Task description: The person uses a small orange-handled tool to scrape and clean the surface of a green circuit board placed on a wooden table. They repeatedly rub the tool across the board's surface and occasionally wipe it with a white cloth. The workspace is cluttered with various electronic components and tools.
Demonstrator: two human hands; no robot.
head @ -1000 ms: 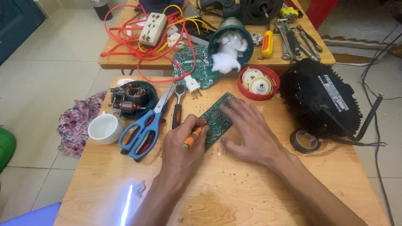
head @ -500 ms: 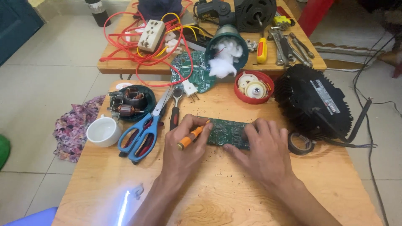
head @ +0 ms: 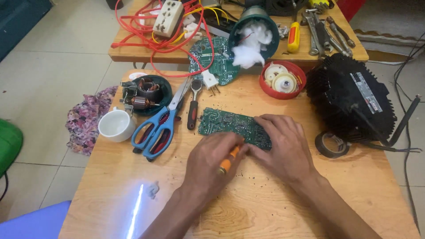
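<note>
A rectangular green circuit board (head: 223,121) lies flat on the wooden table (head: 354,194), a little left of centre. My right hand (head: 283,146) presses down on the board's right end, fingers spread over it. My left hand (head: 211,164) is closed around an orange-handled tool (head: 227,162). The tool's tip points up at the board's near edge and is hidden under my fingers. Both hands meet at the board's lower right corner.
Blue scissors (head: 157,128), red-and-black pliers (head: 192,110), a white cup (head: 116,125) and a dish of motor parts (head: 144,95) lie left. A black finned housing (head: 349,97), tape roll (head: 330,145) and red bowl (head: 282,79) sit right. Behind lie a round circuit board (head: 212,57), red cables, a power strip (head: 167,17) and wrenches (head: 318,26).
The circuit board was turned from a steep tilt to lying nearly level across the table. My left hand with the orange tool slid right to the board's near right edge.
</note>
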